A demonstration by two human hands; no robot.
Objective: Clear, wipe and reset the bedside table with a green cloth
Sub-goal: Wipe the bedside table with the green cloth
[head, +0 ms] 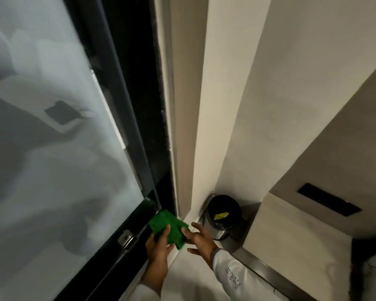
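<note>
Head view: the left hand (159, 244) has its grip closed on a crumpled green cloth (168, 227), held low beside a frosted glass door (52, 148) in a black frame. The right hand (199, 240) is spread open, its fingertips touching the cloth's edge. Its white sleeve (232, 276) carries grey lettering, too blurred to read. Nearby stands a round, shiny metal bin (223, 216) with a black liner.

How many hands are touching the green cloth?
2. The left hand grips the green cloth from below; the right hand has fingertips on its right edge.
</note>
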